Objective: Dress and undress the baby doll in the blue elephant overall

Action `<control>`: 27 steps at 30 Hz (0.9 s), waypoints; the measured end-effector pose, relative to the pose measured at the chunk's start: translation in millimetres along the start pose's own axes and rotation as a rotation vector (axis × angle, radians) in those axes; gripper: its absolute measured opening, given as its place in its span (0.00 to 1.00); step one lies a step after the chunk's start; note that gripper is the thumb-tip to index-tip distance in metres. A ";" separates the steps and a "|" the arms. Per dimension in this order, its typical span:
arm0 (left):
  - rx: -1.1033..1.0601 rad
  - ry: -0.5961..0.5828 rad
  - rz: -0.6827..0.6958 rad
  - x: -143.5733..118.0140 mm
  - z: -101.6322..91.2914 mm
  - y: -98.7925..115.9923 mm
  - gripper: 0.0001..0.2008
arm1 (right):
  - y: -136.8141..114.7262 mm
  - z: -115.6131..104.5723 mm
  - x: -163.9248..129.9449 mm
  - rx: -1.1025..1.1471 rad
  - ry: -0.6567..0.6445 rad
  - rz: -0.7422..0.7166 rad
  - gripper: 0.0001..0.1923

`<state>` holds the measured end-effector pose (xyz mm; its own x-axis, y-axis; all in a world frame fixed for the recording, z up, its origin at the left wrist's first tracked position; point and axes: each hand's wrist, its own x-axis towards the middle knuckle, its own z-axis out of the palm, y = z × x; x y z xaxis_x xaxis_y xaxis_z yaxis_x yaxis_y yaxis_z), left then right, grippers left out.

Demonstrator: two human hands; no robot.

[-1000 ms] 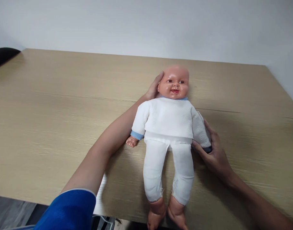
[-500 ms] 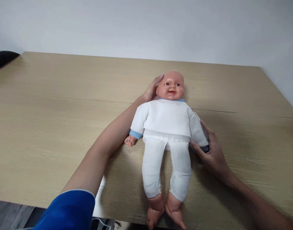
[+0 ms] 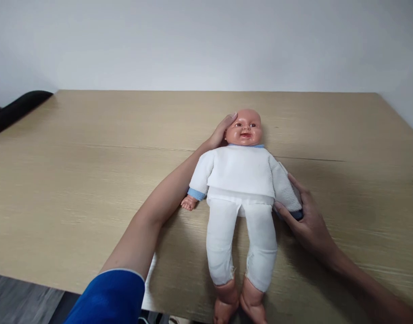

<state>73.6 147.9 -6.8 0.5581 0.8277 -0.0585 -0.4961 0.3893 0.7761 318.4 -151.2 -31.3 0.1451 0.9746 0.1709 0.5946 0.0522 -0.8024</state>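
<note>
A baby doll lies face up on the table, its head at the far end and its feet near the front edge. It wears a white fleece top with blue cuffs and collar, and white trousers. My left hand cups the side of the doll's head, fingers partly hidden behind it. My right hand is wrapped round the doll's sleeve on the right side, thumb in front near the cuff. The doll's hand on that side is hidden by my grip.
The wooden table has a thin seam running across it. A pale wall rises behind its far edge. Part of a black chair shows beyond the left edge, and grey floor at the lower left.
The whole view has shifted, so the doll, table and both hands appear slightly lower and further right. Both hands keep the same hold, and the doll's pose looks unchanged.
</note>
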 end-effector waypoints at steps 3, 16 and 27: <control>-0.023 0.029 0.015 0.7 1.4 0.2 0.28 | -2.9 0.6 0.1 0.005 -0.001 0.012 0.47; 0.027 0.035 0.046 6.5 -2.1 -2.9 0.25 | -5.8 1.0 0.5 0.005 0.008 -0.004 0.45; 0.028 -0.007 0.033 1.6 5.0 2.2 0.33 | -5.5 0.2 1.4 0.009 -0.003 -0.016 0.45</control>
<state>76.7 148.0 -2.1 0.5464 0.8371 -0.0278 -0.4958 0.3499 0.7948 315.1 -150.0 -26.8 0.1327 0.9743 0.1819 0.5893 0.0700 -0.8049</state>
